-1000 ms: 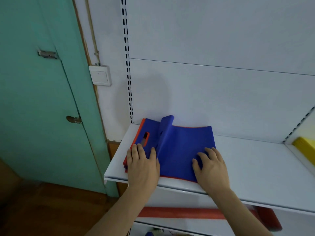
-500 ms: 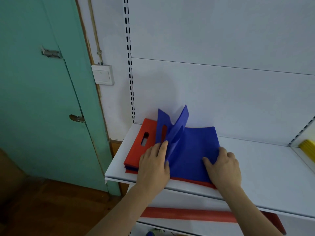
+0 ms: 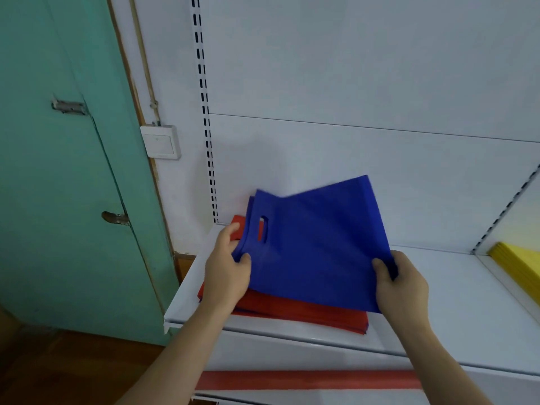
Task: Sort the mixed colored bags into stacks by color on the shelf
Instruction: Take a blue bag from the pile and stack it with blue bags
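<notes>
Reaching forward from the lower edge, 2 bare forearms lift 1 blue bag (image 3: 315,252) above the red stack (image 3: 306,312) on the white shelf (image 3: 467,302). Left hand (image 3: 226,267) pinches its handle corner, thumb on top; right hand (image 3: 401,285) grips its right edge.
</notes>
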